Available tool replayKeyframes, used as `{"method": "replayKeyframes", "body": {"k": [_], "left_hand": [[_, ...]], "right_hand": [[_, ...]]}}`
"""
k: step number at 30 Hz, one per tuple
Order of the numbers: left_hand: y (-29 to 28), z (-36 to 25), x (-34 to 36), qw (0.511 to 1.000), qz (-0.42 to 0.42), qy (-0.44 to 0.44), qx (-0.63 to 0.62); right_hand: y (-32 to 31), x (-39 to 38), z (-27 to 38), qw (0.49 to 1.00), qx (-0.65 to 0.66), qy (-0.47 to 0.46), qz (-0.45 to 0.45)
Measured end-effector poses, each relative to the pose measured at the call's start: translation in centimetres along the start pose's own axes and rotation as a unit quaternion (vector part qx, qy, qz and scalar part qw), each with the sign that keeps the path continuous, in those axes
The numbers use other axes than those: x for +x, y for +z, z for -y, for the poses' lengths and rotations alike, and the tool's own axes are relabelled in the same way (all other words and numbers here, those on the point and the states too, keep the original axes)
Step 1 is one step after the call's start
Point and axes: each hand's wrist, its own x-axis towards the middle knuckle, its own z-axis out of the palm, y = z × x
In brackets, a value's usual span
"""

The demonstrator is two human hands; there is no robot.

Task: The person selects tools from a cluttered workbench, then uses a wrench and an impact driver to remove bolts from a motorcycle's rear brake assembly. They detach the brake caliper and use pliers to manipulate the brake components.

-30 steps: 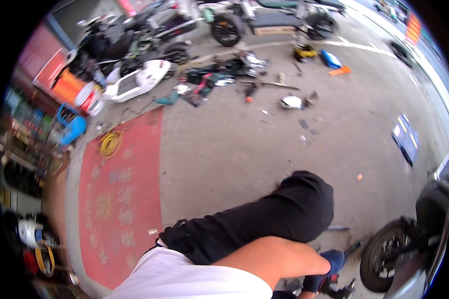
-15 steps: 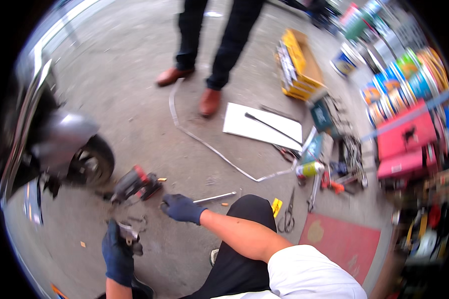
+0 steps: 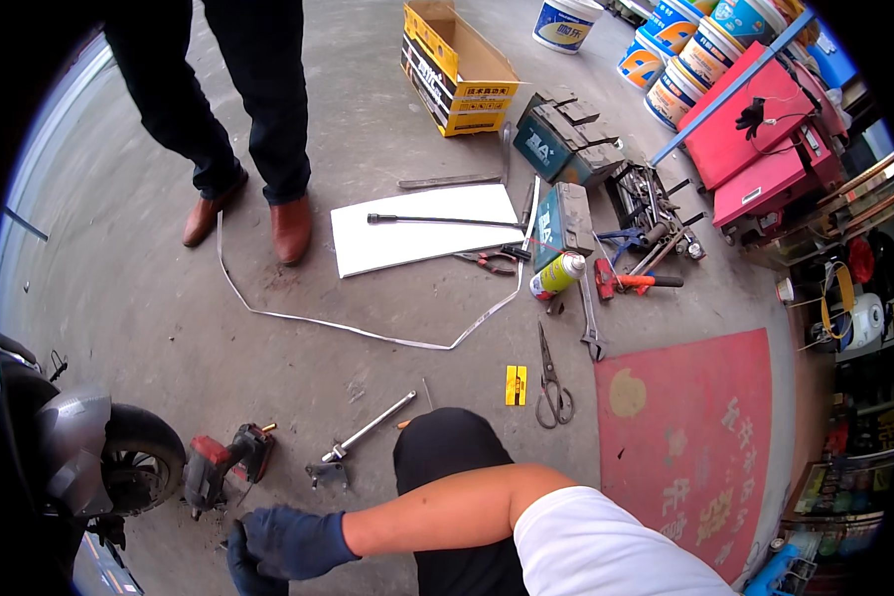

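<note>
My right hand [image 3: 293, 541], in a dark blue glove, is closed at the bottom of the head view, beside my left hand [image 3: 250, 568], also gloved and mostly hidden behind it. What they hold is hidden. Just beyond them lie a red-and-black cordless power tool [image 3: 212, 467], a silver breaker bar [image 3: 377, 424] and a small dark metal bracket [image 3: 330, 475]. A scooter's front wheel [image 3: 144, 462] stands at left. Scissors [image 3: 550, 387], a yellow packet [image 3: 516, 385] and a large wrench [image 3: 590, 328] lie to the right of my bent knee [image 3: 437, 442].
A person's legs and brown shoes [image 3: 290, 231] stand ahead, near a white board [image 3: 358, 248] and a loose strap [image 3: 387, 338]. Batteries [image 3: 558, 223], tools [image 3: 654, 204], a spray can [image 3: 556, 278], a carton [image 3: 476, 122], buckets [image 3: 666, 89], red cases [image 3: 735, 139] and a red mat [image 3: 666, 437] fill the right.
The view has swung round from the parked scooters to the other person and tools, then tilted. My right hand has moved down to my left, which earlier held a metal part.
</note>
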Motion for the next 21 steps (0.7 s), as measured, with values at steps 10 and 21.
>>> {"method": "replayKeyframes", "body": {"k": [10,21], "left_hand": [[2.6,4.8,7.5,0.975,0.171,0.034,0.139],[20.1,17.6,40.5,0.369,0.005,0.602,0.708]], "right_hand": [[-25.7,-8.0,-36.7,0.872,-0.172,0.361,-0.281],[-43.5,-24.1,-56.6,0.664,-0.436,0.566,-0.222]]}}
